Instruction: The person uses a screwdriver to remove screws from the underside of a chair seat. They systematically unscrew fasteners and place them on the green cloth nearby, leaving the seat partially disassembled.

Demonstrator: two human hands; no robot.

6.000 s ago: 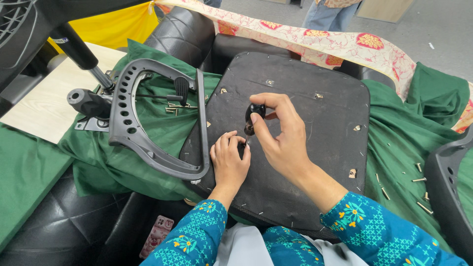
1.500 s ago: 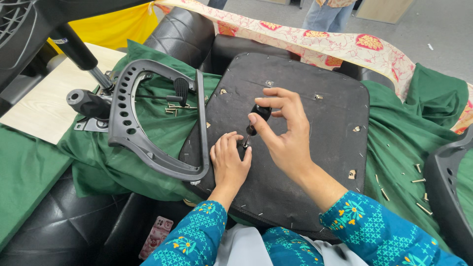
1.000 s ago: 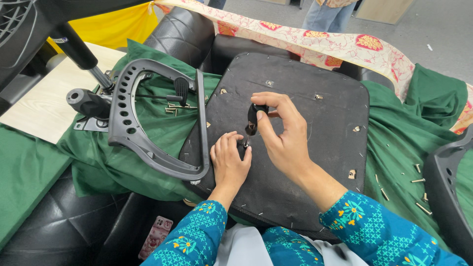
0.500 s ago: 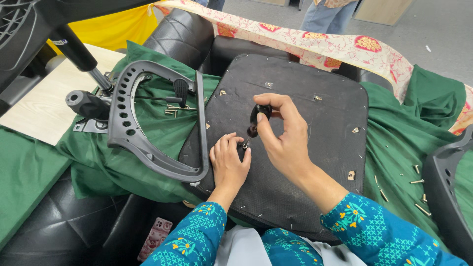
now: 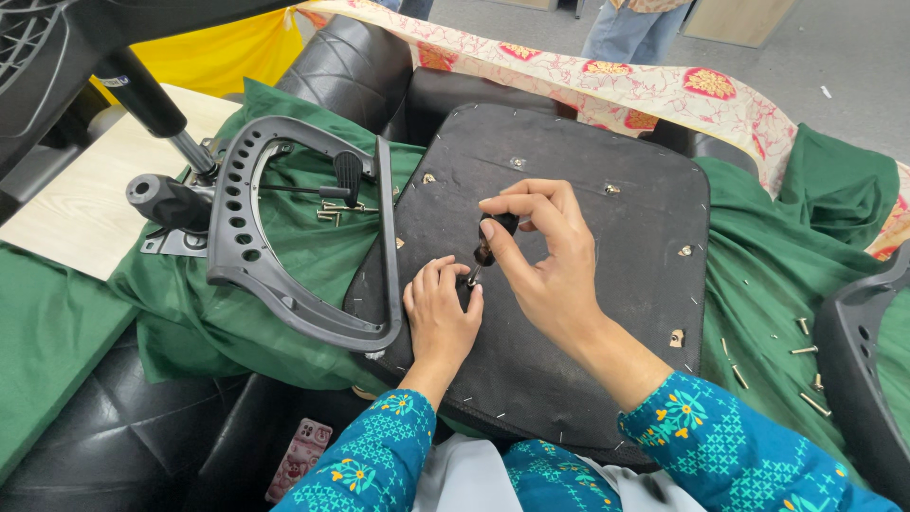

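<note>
A black chair seat base lies upside down on green cloth, with small metal fittings set in it. My right hand grips the dark handle of a small screwdriver, held nearly upright with its tip down on the seat base. My left hand rests on the base beside the tip, fingers curled around the spot where the tip meets the surface. What sits under the tip is hidden by my fingers.
A black plastic armrest frame lies left of the seat, with loose screws near it. More screws are scattered on the green cloth at right. A chair mechanism and gas cylinder sit at far left. A person's legs stand behind.
My right hand has turned slightly on the screwdriver handle. My left hand stays at the tip. Nothing else has moved.
</note>
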